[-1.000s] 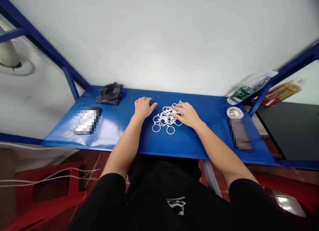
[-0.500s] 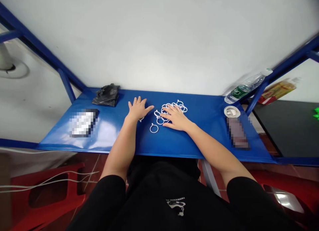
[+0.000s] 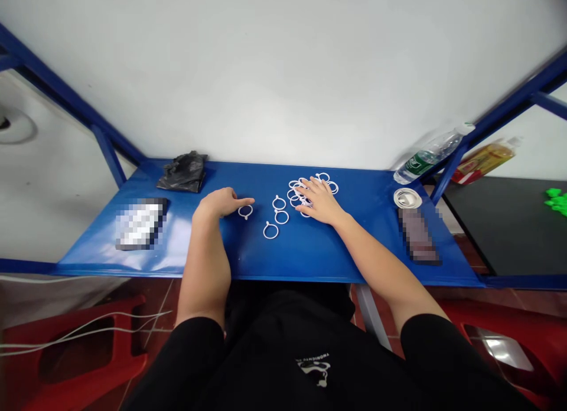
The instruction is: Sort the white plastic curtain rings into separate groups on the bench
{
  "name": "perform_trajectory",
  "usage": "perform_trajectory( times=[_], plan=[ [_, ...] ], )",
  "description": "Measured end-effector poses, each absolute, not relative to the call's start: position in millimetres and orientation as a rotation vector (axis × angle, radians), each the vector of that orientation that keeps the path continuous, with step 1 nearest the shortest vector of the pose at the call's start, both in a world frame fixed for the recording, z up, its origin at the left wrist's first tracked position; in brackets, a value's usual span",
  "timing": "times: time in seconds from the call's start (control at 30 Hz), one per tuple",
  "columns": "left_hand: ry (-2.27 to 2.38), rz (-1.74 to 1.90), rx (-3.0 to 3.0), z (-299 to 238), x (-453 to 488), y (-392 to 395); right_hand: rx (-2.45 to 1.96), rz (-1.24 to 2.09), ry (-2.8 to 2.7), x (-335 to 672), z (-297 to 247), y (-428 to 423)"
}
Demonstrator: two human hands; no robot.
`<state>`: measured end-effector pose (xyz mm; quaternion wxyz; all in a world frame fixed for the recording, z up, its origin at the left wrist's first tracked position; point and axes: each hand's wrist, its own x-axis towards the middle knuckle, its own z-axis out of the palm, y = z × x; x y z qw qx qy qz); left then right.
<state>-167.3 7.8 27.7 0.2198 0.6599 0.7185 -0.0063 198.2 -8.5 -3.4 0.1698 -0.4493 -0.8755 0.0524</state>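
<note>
My right hand (image 3: 322, 201) lies spread and palm down over a pile of white plastic rings (image 3: 333, 188), each with a small tab, and hides part of them. To the left, my left hand (image 3: 218, 203) is over the tabletop with its fingers bent and its thumb stretched out. Its thumb reaches over a single white ring (image 3: 245, 211); whether it touches the ring I cannot tell. Between my hands lie a few loose rings: an upper ring (image 3: 279, 204), a middle ring (image 3: 282, 217) touching it, and a lower ring (image 3: 270, 231) nearer me.
On the blue table (image 3: 310, 257) a crumpled black plastic bag (image 3: 183, 172) lies back left, with a blurred-out flat object (image 3: 142, 224) before it. At right are a water bottle (image 3: 427, 157), a coiled white strap (image 3: 407, 198) and a blurred-out dark object (image 3: 419, 237).
My left hand has moved left and its fingers have bent, uncovering the single ring. My right hand has slid slightly right with the pile, away from the loose rings.
</note>
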Motion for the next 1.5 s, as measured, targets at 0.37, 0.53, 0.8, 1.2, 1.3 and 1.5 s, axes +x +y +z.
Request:
perform_trajectory(
  times=[0.37,0.53,0.8,1.2,1.3,1.5],
  plan=[
    [1.611,0.019,1.949,27.0,-114.8,1.1,-0.822,0.267,-2.807,150.6,3.7,-49.3],
    [1.586,0.134,1.969,21.1,-96.1,-0.4,-0.946,0.228,-2.73,162.3,-2.8,-34.7],
    [1.391,0.384,2.185,5.9,-88.6,2.0,-0.899,0.303,-2.518,171.8,4.0,-29.5],
    [1.226,1.165,2.305,-10.2,-49.5,-13.3,-1.15,0.411,-2.203,175.0,7.5,-36.6],
    [1.205,1.152,2.349,-8.4,-50.8,-13.9,-1.121,0.418,-2.253,175.4,6.9,-36.1],
    [1.077,0.992,2.479,-2.6,-51.9,-14.7,-1.047,0.473,-2.293,176.4,6.8,-37.9]
  ],
)
